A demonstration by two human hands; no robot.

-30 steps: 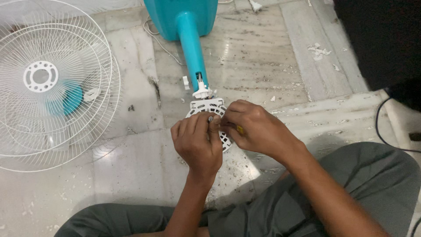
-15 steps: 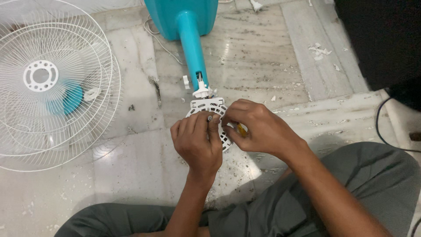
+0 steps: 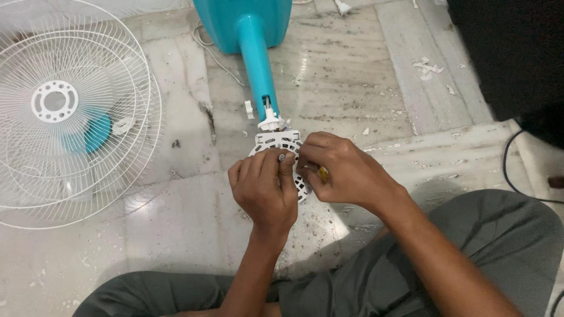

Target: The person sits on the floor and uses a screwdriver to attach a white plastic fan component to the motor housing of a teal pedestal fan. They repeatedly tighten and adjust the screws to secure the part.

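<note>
A teal fan stand (image 3: 257, 64) lies on the marble floor, its pole pointing toward me. At the pole's near end sits a white round slotted motor housing (image 3: 276, 141). My left hand (image 3: 265, 188) is closed over the housing's near side, thumb and finger pinching a small screw (image 3: 282, 157). Pressed against the housing's right side, my right hand (image 3: 341, 170) grips a yellow-handled tool (image 3: 324, 174), mostly hidden in the fist. The two hands touch each other over the housing.
White wire fan grilles (image 3: 64, 111) with a teal blade behind them lie at the left. A white cord (image 3: 214, 56) runs beside the stand base. A dark object (image 3: 517, 53) fills the top right, with a black cable (image 3: 511, 170) below. My grey-trousered legs (image 3: 505, 246) are at the bottom.
Both hands stay on the housing; the right hand's fingers have shifted slightly around the yellow tool. Nothing else has moved.
</note>
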